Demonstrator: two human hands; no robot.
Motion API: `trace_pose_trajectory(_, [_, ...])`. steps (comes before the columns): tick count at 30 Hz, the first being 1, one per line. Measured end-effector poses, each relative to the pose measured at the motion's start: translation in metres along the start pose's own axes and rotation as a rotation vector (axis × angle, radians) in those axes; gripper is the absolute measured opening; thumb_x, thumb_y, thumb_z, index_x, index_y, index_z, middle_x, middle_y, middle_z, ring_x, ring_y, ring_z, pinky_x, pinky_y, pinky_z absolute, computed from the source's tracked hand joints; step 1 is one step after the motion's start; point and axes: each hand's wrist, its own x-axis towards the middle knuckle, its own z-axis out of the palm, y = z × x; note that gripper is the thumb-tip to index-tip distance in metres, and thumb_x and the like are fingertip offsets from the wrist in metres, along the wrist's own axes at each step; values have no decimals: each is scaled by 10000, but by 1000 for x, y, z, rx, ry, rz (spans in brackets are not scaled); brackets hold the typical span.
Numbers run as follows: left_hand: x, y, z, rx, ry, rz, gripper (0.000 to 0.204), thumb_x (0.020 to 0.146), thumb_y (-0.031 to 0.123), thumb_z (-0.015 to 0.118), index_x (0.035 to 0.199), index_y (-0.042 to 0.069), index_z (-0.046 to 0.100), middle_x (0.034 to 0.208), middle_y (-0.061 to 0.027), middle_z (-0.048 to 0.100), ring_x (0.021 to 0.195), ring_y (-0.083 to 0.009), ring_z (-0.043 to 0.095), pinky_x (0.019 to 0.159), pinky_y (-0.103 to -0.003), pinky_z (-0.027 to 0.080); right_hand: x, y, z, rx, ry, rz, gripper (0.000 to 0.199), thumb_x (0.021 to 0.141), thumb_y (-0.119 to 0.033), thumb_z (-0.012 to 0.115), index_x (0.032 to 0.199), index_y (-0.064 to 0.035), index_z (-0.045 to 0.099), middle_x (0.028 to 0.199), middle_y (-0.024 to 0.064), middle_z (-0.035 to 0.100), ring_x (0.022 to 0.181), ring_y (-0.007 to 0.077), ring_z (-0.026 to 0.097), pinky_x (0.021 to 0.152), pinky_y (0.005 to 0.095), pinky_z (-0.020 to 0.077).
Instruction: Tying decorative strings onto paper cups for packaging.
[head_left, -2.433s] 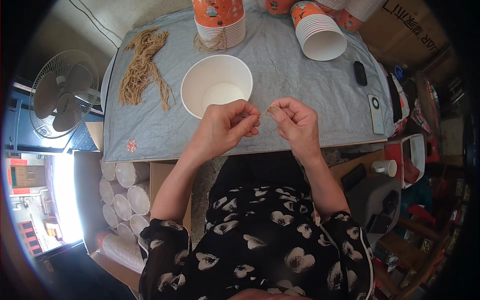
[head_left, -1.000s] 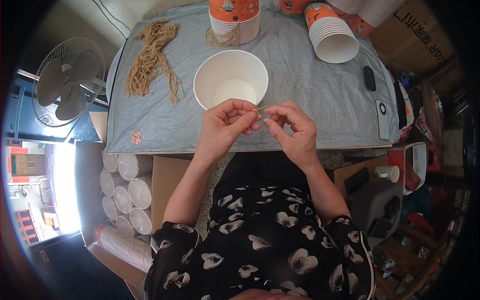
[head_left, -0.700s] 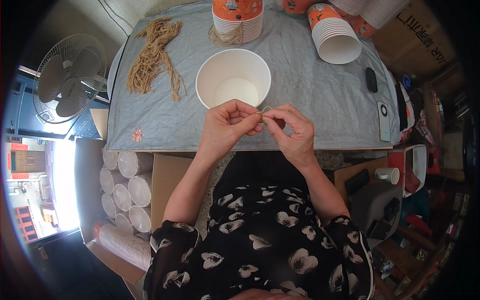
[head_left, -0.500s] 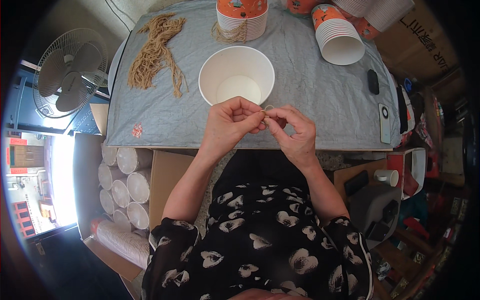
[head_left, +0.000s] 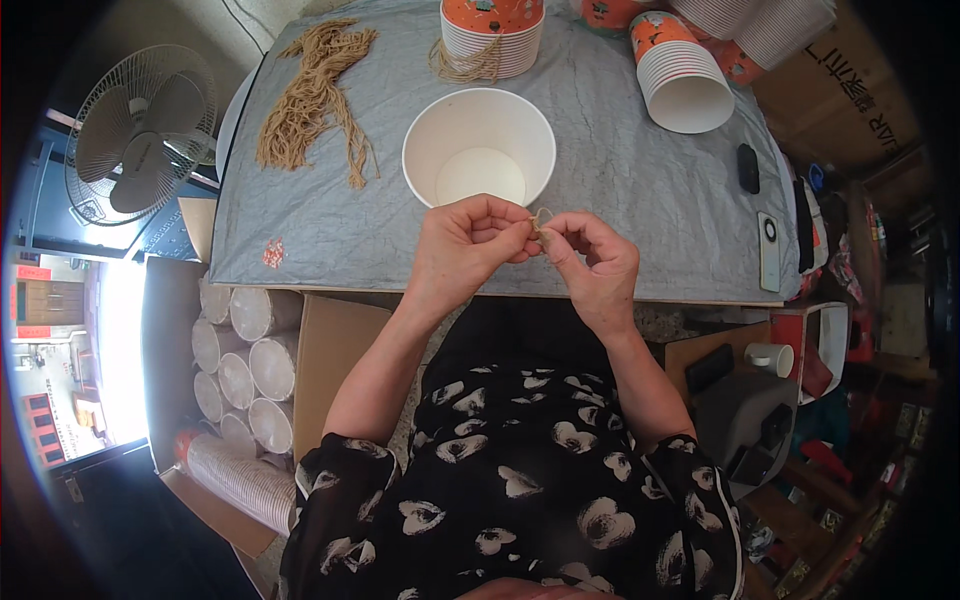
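Observation:
Between my two hands is a short piece of tan twine with a small loop standing up from it. My left hand pinches it between thumb and forefinger, the other fingers curled. From the other side my right hand pinches the twine, its fingertips almost touching the left ones. Just beyond my hands a white paper bucket stands on the table, its inside showing; my fingers overlap its near rim in the picture. A bundle of tan twine lies at the far left.
A grey cloth covers the table. Stacked orange-patterned paper buckets with twine draped over them stand at the back; more stacked buckets lie at back right. A phone rests near the right edge. A carton of wrapped stacks stands lower left.
My fingertips have parted slightly, and more of the twine and its loop shows between them. The whole view has shifted a little.

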Motion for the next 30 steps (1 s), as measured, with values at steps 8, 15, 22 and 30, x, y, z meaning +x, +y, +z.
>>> trace_pose_trajectory(8, [-3,-1,10,60,14,22,135,935,10,675,1032,-83,667,928,-114,726,853,-149,731,754,-250,615,2,0,-5,328,-5,284,130,940,-119,718,985,2,709,850,9,697,710,56,597,644,205,474])
trace_pose_trajectory(15, [-3,-5,7,112,-23,41,138,931,11,686,1035,-79,682,945,-106,734,863,-147,730,764,-257,615,1,2,-6,377,-21,298,161,933,-161,732,971,-6,713,821,16,696,690,54,584,623,202,457])
trace_pose_trajectory(22, [-4,0,2,77,-62,-33,150,938,43,694,1045,-64,692,933,-91,736,852,-134,724,739,-247,595,9,-1,-14,426,-15,402,185,957,-178,697,998,3,705,706,-31,616,578,24,472,521,194,358])
trace_pose_trajectory(30, [-3,-5,-2,154,-90,33,142,950,61,699,1049,-39,689,968,-72,723,874,-126,711,778,-235,580,15,-2,-16,336,-156,463,191,967,-172,690,1059,-6,679,649,-71,561,474,-13,332,427,191,209])
